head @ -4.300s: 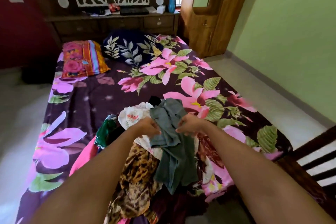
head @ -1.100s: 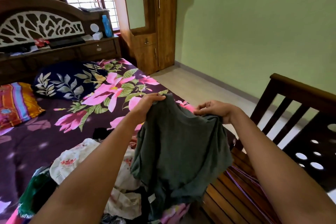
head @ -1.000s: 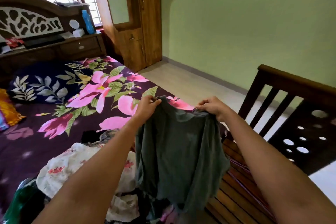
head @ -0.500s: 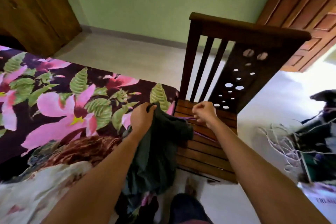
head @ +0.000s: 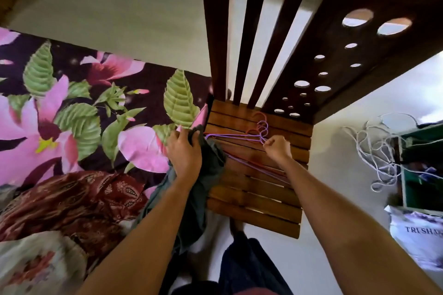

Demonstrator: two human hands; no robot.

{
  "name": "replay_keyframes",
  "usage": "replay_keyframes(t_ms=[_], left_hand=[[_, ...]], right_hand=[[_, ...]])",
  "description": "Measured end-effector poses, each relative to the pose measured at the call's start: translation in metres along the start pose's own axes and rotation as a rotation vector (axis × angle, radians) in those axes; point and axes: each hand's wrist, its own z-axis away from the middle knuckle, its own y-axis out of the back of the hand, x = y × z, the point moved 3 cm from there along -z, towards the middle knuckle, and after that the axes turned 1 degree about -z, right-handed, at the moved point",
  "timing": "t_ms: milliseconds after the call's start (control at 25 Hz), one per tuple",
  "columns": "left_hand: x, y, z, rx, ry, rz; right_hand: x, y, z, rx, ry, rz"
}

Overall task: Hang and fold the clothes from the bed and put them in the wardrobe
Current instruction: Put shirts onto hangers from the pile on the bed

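My left hand (head: 184, 151) grips the top of a dark grey-green garment (head: 206, 175), which hangs down between the bed's edge and a wooden chair. A bunch of purple and red wire hangers (head: 239, 137) lies on the slatted seat of that chair (head: 254, 201). My right hand (head: 275, 145) pinches the hangers just below their hooks. More clothes lie on the bed at the lower left: a maroon patterned cloth (head: 79, 196) and a pale floral cloth (head: 36, 263).
The bed (head: 72, 103) carries a dark sheet with pink flowers. The chair's tall back (head: 311, 31) rises straight ahead. At the right stand a green shelf (head: 419, 163), tangled white cords (head: 376, 151) and a printed bag (head: 422, 239). Pale floor lies beyond the bed.
I have turned from the bed towards the chair. My right hand has let go of the grey-green garment and closed on the hangers; my left hand still holds the garment, now lower.
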Motion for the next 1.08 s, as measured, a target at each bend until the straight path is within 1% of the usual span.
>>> replay_keyframes(t_ms=[200, 320, 400, 640, 720, 840, 960, 1080], left_hand=[[-0.009, -0.038, -0.019, 0.013, -0.002, -0.015], [-0.015, -0.053, -0.028, 0.018, 0.031, -0.027], [-0.016, -0.059, -0.031, 0.019, 0.054, -0.038], [-0.02, -0.071, -0.036, 0.007, 0.082, -0.039], [-0.019, -0.069, -0.035, 0.02, 0.065, -0.032], [-0.02, -0.066, -0.032, 0.032, 0.06, -0.038], [-0.019, -0.06, -0.028, 0.033, 0.073, -0.028], [-0.019, -0.051, -0.024, 0.041, 0.1, -0.002]], right_hand=[[0.025, -0.026, -0.056, -0.035, -0.004, 0.273], [0.037, -0.036, -0.074, 0.011, 0.027, 0.397], [0.041, -0.04, -0.081, 0.028, 0.067, 0.435], [0.047, -0.048, -0.097, 0.005, 0.073, 0.389], [0.045, -0.048, -0.097, -0.01, 0.09, 0.38], [0.041, -0.046, -0.093, 0.01, 0.111, 0.338], [0.041, -0.044, -0.079, 0.014, 0.159, 0.243], [0.037, -0.043, -0.06, -0.008, 0.272, 0.114]])
